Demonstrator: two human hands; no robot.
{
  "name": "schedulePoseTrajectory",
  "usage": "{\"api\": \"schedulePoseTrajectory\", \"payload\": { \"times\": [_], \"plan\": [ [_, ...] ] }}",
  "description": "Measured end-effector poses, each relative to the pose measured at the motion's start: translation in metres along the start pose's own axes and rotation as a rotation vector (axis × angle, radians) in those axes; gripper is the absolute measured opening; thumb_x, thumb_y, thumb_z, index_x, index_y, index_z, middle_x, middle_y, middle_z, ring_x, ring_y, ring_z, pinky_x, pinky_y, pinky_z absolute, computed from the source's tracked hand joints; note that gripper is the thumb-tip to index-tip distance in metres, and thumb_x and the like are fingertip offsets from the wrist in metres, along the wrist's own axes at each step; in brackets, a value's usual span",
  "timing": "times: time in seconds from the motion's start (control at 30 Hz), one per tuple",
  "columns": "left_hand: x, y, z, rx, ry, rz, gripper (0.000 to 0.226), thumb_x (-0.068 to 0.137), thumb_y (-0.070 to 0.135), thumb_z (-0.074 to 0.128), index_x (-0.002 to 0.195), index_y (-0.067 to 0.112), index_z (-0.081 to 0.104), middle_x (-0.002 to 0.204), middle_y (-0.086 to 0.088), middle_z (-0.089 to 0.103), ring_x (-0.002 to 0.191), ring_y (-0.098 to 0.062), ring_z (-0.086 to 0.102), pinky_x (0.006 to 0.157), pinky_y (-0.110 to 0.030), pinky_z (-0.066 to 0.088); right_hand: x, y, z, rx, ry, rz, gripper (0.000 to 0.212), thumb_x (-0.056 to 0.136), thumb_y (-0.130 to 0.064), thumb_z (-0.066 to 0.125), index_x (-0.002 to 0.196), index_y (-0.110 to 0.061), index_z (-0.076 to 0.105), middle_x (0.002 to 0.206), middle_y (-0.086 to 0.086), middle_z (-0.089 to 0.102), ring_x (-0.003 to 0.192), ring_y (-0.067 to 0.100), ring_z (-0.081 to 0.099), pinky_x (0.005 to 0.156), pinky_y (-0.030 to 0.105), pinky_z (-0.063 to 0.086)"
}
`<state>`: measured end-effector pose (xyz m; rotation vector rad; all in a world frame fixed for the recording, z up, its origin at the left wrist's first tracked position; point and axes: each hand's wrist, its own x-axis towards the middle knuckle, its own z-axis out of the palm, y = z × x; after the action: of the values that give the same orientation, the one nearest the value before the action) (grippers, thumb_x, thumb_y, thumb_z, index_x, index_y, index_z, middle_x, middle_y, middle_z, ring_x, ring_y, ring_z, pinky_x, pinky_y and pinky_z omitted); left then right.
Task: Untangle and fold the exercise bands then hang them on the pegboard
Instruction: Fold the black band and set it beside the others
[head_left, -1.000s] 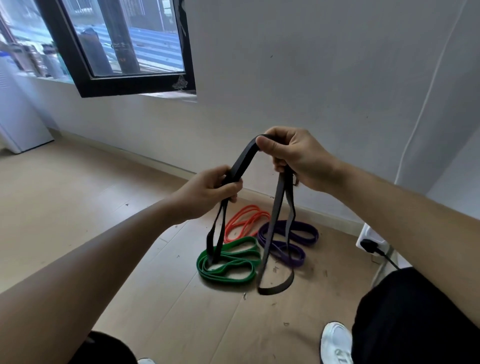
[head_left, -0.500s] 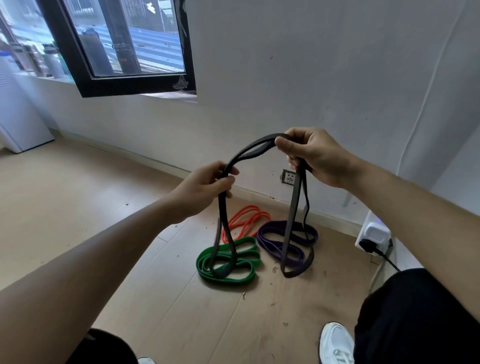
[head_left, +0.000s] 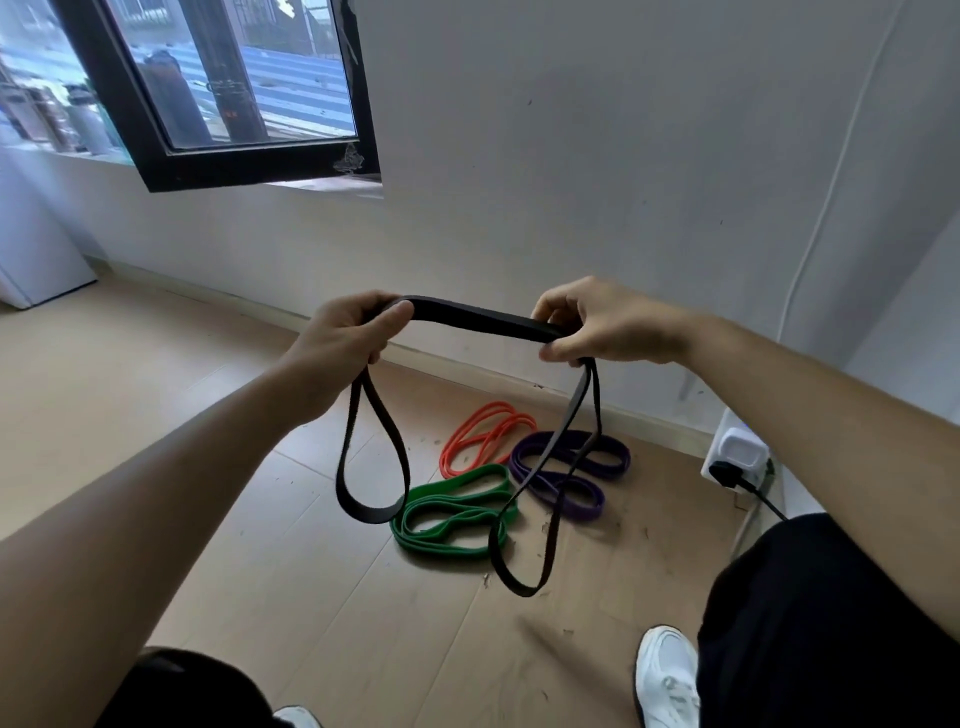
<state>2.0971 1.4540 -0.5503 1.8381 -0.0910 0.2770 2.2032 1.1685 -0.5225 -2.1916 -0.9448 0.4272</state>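
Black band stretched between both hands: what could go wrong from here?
The black flat rubber band hangs in uneven loops, longer below the right hand than the left hand; folding now would likely come out lopsided. The long loop dangles low near the green coiled band on the floor and might snag it.

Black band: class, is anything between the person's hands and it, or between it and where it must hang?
Nothing stands between hands and band: the left hand and right hand both grip the black band, which spans between them. No pegboard shows in this view, so the way there cannot be judged.
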Motion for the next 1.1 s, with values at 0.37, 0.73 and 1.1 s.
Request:
{"api": "schedulePoseTrajectory", "payload": {
  "times": [0.37,0.73,1.1],
  "plan": [
    [-0.011,-0.011,0.000,0.272,-0.287,-0.121,0.016,0.090,0.018,0.071,0.105,0.011,0.070,0.090,-0.008,0.065,0.082,-0.017,0.063,0.077,-0.027,0.054,0.008,-0.014,-0.010,0.621,0.285,-0.201,0.013,0.092,-0.014,0.069,0.096,-0.002,0.067,0.060,-0.009,0.049,0.053,0.012,0.035,0.054,0.026,0.037],
    [-0.022,-0.054,0.009,0.359,-0.400,-0.306,0.001,0.098,0.010,0.062,0.099,0.010,0.062,0.088,-0.008,0.068,0.087,-0.021,0.068,0.084,-0.030,0.051,0.003,-0.002,-0.032,0.840,0.649,-0.071,0.015,0.098,-0.018,0.066,0.091,-0.005,0.062,0.048,-0.013,0.051,0.049,0.012,0.030,0.053,0.026,0.035],
    [-0.033,-0.060,0.002,0.532,-0.417,-0.581,0.017,0.106,0.031,0.044,0.098,0.017,0.046,0.089,-0.006,0.037,0.064,-0.015,0.038,0.054,-0.027,0.045,0.001,0.020,-0.036,0.852,0.741,0.043,0.017,0.098,-0.020,0.067,0.087,-0.008,0.061,0.045,-0.014,0.046,0.045,0.010,0.031,0.050,0.025,0.035]
  ]
}}
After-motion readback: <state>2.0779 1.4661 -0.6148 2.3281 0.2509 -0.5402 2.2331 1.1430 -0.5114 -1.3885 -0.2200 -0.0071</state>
